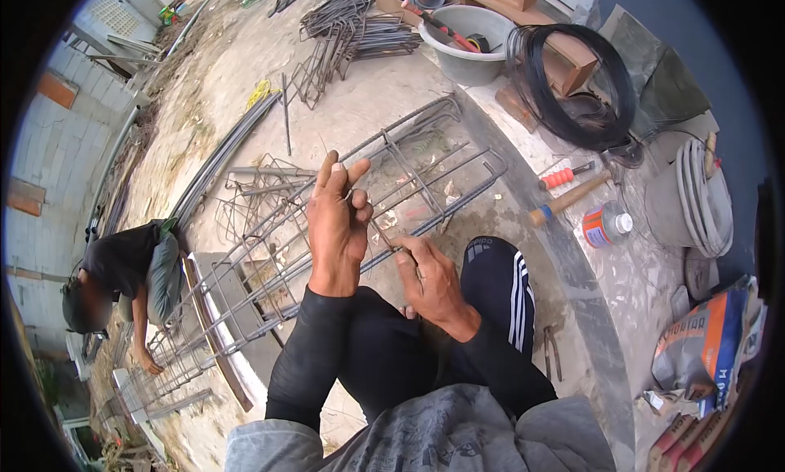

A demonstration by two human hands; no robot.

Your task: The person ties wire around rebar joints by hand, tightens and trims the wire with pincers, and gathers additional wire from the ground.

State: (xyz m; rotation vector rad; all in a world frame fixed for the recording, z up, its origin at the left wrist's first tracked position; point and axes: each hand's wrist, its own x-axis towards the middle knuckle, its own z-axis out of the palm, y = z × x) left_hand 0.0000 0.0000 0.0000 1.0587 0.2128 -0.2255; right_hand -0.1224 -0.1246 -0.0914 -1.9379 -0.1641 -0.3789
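Observation:
A long rebar cage (392,157) lies diagonally in front of my knees, made of long bars with rectangular stirrups. My left hand (337,227) is raised over it, with two fingers pointing up and the others curled in. What those curled fingers hold, if anything, is too small to make out. Lower and to the right, my right hand (433,285) has thumb and forefinger pinched together near a long bar of the cage. A thin wire (383,233) appears to run from this pinch towards my left hand.
A co-worker (131,267) bends over the cage's far end. Stirrups (360,38), a grey tub (466,59), a black wire coil (536,87), a wooden handle (570,198), a bottle (607,225), a hose bucket (695,198) and pincers (553,353) lie around.

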